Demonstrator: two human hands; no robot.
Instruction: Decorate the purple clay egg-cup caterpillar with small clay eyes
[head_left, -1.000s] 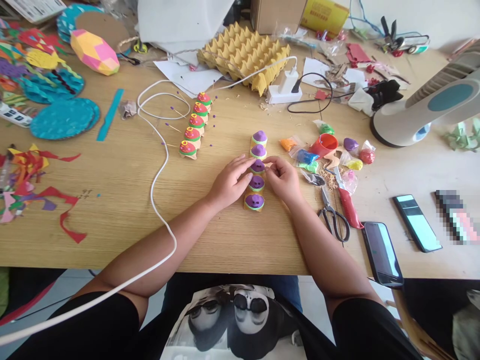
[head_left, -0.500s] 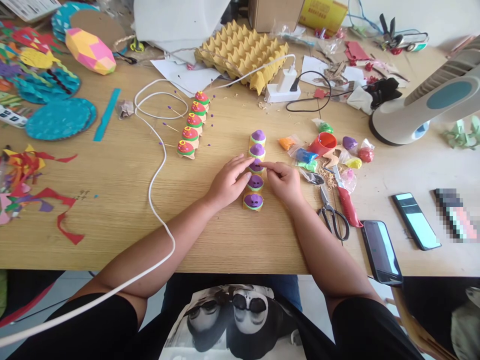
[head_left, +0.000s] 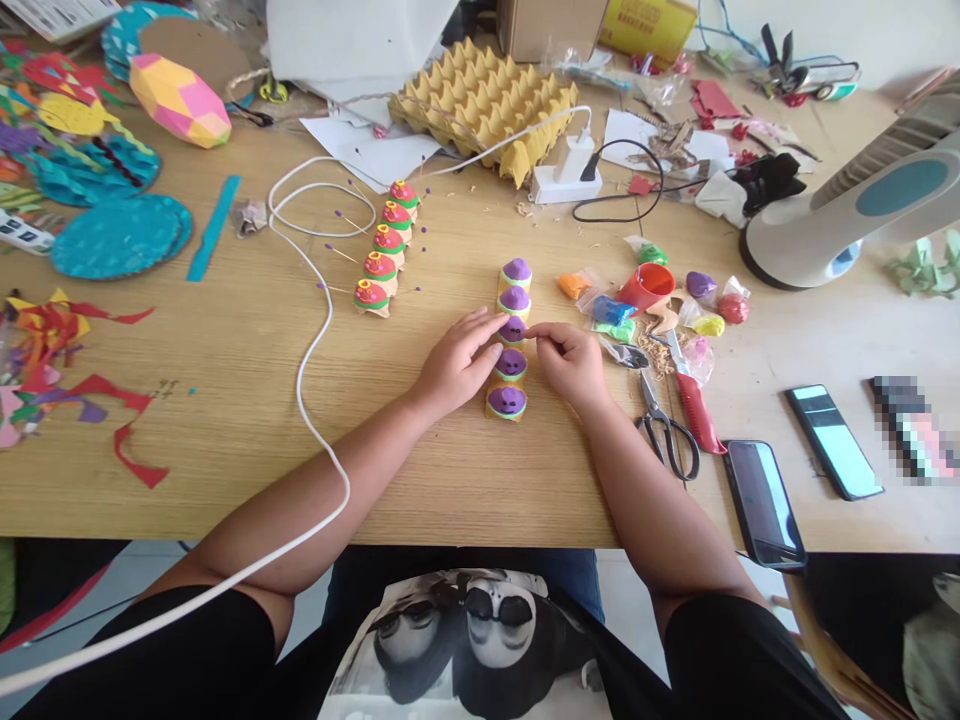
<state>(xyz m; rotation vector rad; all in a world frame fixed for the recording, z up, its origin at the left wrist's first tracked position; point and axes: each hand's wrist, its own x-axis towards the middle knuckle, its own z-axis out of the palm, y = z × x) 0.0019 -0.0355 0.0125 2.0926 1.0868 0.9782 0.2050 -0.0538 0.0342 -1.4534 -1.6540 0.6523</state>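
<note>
A strip of egg-carton cups (head_left: 506, 413) lies lengthwise before me, topped with purple clay domes with pale green and yellow bands below. The two nearest domes carry small dark face marks, and dark bits show on the middle dome (head_left: 513, 331). My left hand (head_left: 461, 362) holds the strip from the left, its fingertips and thumb on either side of the middle cup. To the right, my right hand (head_left: 570, 365) points its index finger at that dome, the tip just beside it. Its other fingers are curled, and their inside is hidden.
A finished-looking red and green carton strip (head_left: 380, 268) with pins stands left of centre. A white cable (head_left: 304, 370) runs over my left forearm. Clay bags surround a red cup (head_left: 646, 288); scissors (head_left: 660, 425), a red-handled knife (head_left: 697, 410) and phones (head_left: 763, 505) lie right.
My right index fingertip has drawn back slightly to the right from the middle dome, showing more of its dark bits. My left hand stays in place.
</note>
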